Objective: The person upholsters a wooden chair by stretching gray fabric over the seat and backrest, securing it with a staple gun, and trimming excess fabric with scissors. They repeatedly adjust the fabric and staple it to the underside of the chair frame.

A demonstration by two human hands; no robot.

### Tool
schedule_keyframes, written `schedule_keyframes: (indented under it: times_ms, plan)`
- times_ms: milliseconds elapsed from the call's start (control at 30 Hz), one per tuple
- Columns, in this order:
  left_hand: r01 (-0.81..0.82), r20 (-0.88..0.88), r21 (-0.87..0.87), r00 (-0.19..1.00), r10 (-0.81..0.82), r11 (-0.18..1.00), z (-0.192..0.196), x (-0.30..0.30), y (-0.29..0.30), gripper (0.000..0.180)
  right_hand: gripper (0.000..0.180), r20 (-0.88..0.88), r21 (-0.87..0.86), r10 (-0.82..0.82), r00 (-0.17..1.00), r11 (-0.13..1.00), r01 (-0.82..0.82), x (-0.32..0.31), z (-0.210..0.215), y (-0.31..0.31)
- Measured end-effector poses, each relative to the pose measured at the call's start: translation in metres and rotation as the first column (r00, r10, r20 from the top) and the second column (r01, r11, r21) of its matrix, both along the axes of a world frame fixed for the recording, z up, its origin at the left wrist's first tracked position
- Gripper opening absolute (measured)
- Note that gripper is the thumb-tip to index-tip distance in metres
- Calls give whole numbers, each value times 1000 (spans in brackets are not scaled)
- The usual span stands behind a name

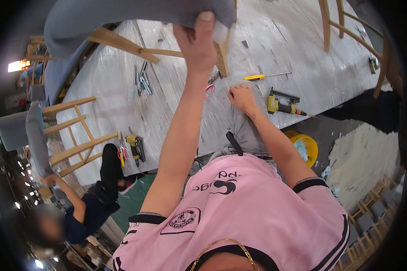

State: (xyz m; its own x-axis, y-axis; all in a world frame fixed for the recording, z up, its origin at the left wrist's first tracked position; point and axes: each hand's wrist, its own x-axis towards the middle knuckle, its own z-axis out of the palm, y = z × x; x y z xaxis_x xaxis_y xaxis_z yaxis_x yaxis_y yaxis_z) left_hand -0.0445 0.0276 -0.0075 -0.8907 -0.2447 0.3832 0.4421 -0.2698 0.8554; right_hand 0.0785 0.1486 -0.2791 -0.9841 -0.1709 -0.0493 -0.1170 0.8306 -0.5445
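Note:
A grey upholstered chair (135,12) with wooden legs (117,43) is at the top of the view, tilted over the plastic-covered worktable (167,131). My left hand (198,47) is closed on the edge of its grey cover, thumb on top and fingers hidden behind. My right hand (243,97) rests by my grey-trousered leg (253,131) with its fingers curled; what they hold, if anything, is hidden. Just beyond it lies a yellow-handled screwdriver (255,77). Red-handled scissors (208,91) are beside my left forearm, partly covered.
A yellow-and-black staple gun (280,104) lies right of my leg, above a yellow bucket (305,147). Staple strips (142,80) and another staple gun (135,148) are at left. A person (88,212) handles another grey chair (36,131). Wooden legs (355,38) stand at upper right.

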Motion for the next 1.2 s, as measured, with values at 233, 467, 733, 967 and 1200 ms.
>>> schedule_keyframes:
  times_ms: [233,467,733,967,1200]
  plan:
    - [26,3,-8,1000,-26,1000,0,5,2,45,25,37,-202,-5,999,979,12,-6,-9,21]
    - [174,57,-6,983,-173,985,1,-1,-11,55,28,61,-233,-69,996,969,82,-5,-6,16]
    - [220,-2,228,974,-226,948,3,-6,-22,43,30,118,-329,-278,953,895,301,-9,-20,1]
    - [117,-46,-47,992,-119,992,-1,-24,-31,47,25,-6,-236,-259,966,939,251,-11,-23,-7]
    - [75,93,-75,993,-68,994,30,5,-14,47,26,72,-183,-292,954,936,301,-13,-12,-11]
